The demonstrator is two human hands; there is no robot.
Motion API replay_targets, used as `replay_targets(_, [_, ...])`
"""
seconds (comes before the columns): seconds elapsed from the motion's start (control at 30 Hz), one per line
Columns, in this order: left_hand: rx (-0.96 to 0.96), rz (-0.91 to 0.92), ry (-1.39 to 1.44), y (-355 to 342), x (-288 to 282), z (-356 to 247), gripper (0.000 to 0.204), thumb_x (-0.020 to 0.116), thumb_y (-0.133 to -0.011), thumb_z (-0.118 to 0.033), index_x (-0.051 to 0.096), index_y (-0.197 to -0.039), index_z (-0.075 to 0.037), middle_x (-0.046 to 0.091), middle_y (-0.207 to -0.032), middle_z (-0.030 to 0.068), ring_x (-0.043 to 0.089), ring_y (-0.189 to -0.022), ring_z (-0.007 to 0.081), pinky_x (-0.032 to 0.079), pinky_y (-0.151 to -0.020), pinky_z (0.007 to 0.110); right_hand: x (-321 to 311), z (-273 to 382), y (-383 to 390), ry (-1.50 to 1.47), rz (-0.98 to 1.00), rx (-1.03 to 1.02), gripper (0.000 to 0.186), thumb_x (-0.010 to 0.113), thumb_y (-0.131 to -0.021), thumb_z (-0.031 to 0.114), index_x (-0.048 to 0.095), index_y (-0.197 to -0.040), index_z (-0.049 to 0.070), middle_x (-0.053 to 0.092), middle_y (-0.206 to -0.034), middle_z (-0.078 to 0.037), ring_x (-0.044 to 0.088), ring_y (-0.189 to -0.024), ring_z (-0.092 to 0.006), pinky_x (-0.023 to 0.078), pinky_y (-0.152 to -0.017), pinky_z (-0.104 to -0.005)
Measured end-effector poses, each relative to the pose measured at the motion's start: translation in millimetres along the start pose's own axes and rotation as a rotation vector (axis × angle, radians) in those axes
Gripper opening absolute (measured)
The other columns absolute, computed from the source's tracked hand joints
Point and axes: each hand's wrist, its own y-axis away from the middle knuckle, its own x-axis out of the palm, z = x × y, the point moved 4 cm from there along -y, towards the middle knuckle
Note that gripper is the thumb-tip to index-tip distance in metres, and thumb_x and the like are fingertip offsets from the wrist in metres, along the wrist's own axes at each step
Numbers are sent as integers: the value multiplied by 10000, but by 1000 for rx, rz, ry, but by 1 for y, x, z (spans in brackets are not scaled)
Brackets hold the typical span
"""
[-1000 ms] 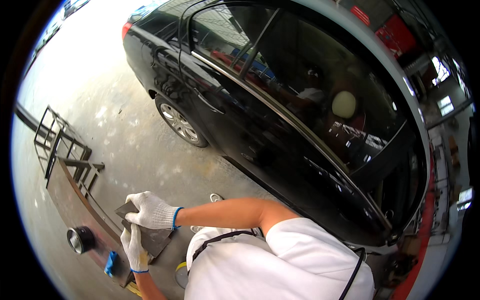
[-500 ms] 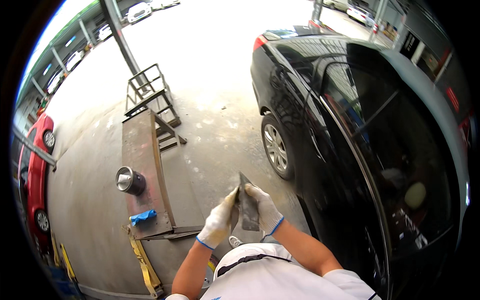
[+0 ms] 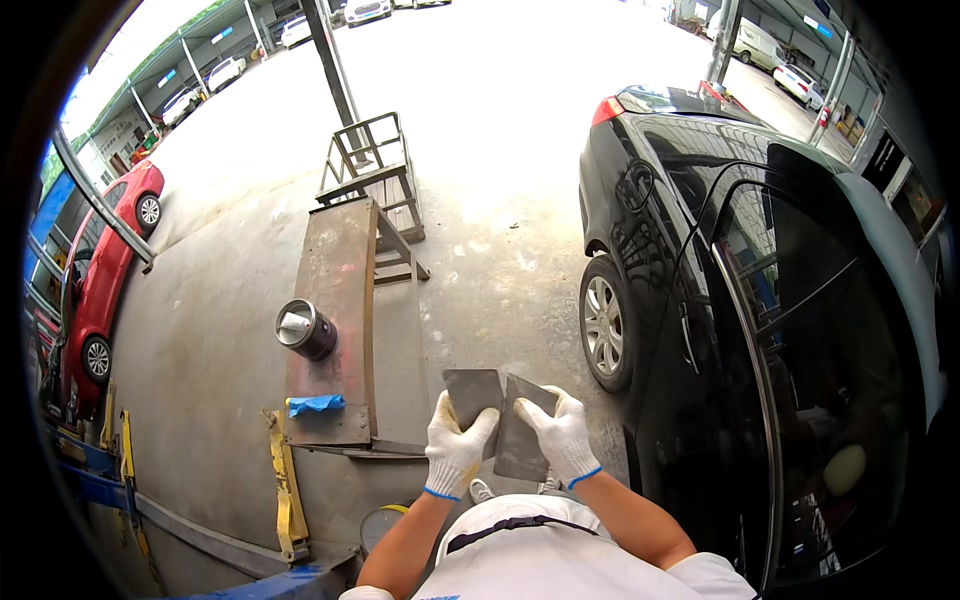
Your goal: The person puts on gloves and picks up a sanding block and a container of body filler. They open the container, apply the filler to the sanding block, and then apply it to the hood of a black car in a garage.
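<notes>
Head: grey sheets [image 3: 497, 420] in both hands

The ramp [image 3: 335, 320] lies left of the hands, a can [image 3: 306, 329] and rag [image 3: 316, 404] on it, a frame [image 3: 370, 165] beyond. A car [image 3: 760, 330] stands right; another [image 3: 100, 270] far left. A strap [image 3: 287, 490], perhaps loose, lies near the ramp's near end.
</notes>
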Motion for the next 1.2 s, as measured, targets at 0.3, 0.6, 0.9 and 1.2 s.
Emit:
replay_targets(0.3, [183, -140, -134, 12, 13, -10, 346, 617, -960, 4, 610, -1306, 16, 703, -1104, 65, 618, -956, 91, 506, -874, 242, 20, 13, -11, -25, -21, -75, 187, 735, -882, 103, 694, -1015, -22, 726, -839, -53, 634, -736, -73, 516, -647, -256])
replay_targets(0.6, [47, 156, -467, 12, 1, -17, 351, 631, -951, -70, 593, -1276, 59, 712, -1085, 106, 630, -970, 130, 509, -884, 275, 21, 39, -21, 199, 185, -235, 189, 723, -861, 123, 708, -982, -21, 735, -830, -86, 647, -745, -95, 523, -679, -280])
replay_targets(0.9, [55, 225, -425, 9, -11, -4, 540, 627, -910, -112, 464, -1399, 50, 679, -1186, 224, 656, -1109, 248, 484, -985, 342, 20, 47, -27, 503, 318, -241, 261, 719, -840, 159, 703, -1027, -22, 742, -887, -143, 705, -803, -172, 545, -731, -315])
replay_targets(1.2, [-76, 265, -254, 10, -20, 7, 539, 614, -853, -14, 500, -1373, 69, 678, -1195, 155, 620, -1105, 166, 472, -986, 303, 35, 42, -14, 574, 482, -267, 232, 661, -851, 193, 707, -994, 16, 711, -811, -209, 722, -786, -344, 560, -714, -402])
